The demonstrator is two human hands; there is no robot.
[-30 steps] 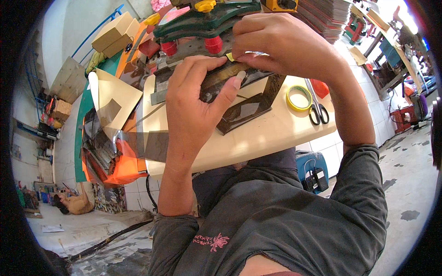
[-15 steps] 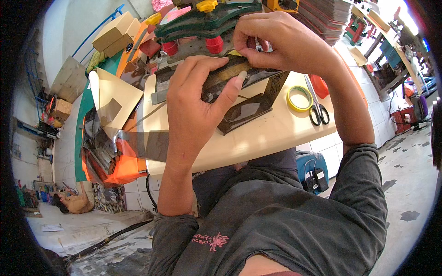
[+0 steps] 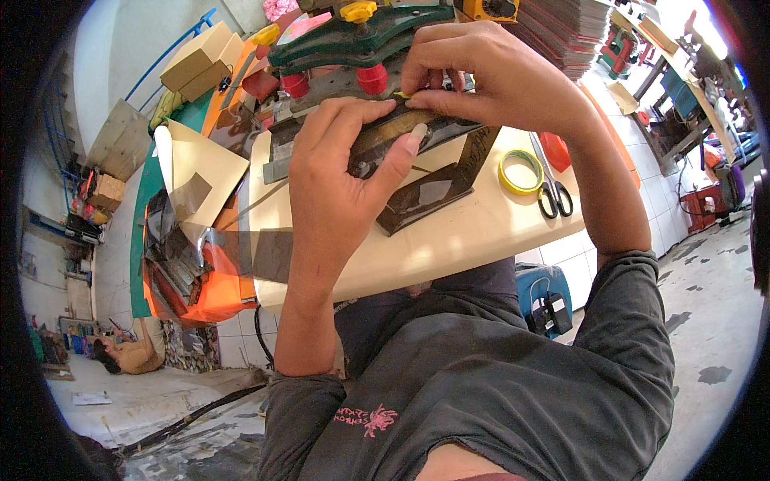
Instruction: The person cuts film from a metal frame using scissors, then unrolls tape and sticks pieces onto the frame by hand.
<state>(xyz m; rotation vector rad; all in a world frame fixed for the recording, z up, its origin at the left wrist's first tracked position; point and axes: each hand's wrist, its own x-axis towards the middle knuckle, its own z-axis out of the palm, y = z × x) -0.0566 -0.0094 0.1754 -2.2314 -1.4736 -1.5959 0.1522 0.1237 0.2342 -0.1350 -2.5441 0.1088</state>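
My right hand [image 3: 489, 76] pinches a small piece of yellow tape [image 3: 403, 94] at the far edge of a dark workpiece. My left hand [image 3: 341, 164] rests over the near side of that piece, fingers and thumb spread apart, with a brownish strip [image 3: 397, 127] between index finger and thumb. Its palm hides part of the piece. Just nearer lies a dark, see-through plastic sheet [image 3: 425, 196] with a raised strip at its right. A roll of yellow tape [image 3: 520, 172] lies to the right, beside black-handled scissors [image 3: 555, 200].
Behind my hands stands a green clamp frame [image 3: 361, 38] with yellow knobs and red feet. Cream sheet [image 3: 345, 276] covers the tabletop. Plastic scraps [image 3: 172, 256] and an orange bag [image 3: 212, 293] crowd the left. A tall stack of sheets [image 3: 561, 36] rises at the back right.
My right fingers have shifted slightly left and lower, and less of the yellow tape shows. My left hand stays almost in place.
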